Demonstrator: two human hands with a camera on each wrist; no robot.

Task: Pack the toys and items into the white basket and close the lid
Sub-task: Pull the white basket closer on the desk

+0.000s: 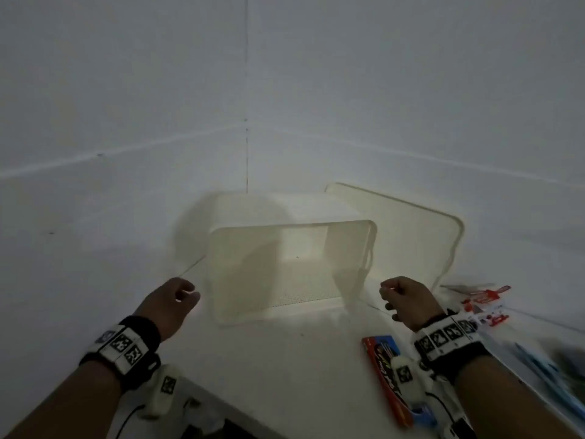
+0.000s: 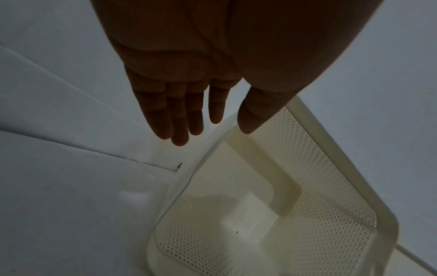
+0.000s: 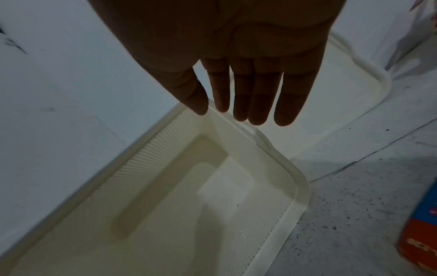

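Starting at the bottom of the head view, I see my left hand (image 1: pixel 171 304) lower left and my right hand (image 1: pixel 408 301) lower right, each just beside a side of the white basket (image 1: pixel 218 274) and holding nothing; the wrist views show the fingers of both straight and relaxed. A red and blue toy box (image 1: pixel 380 353) lies lower right, under my right forearm; more red and white packets (image 1: pixel 484 299) lie at the right edge. The basket stands at frame centre, open and, as far as I can see, empty. Its lid (image 1: pixel 411 223) leans against the wall behind, upper right. I judge packing not yet begun; next I need my right hand to reach for the nearest box.
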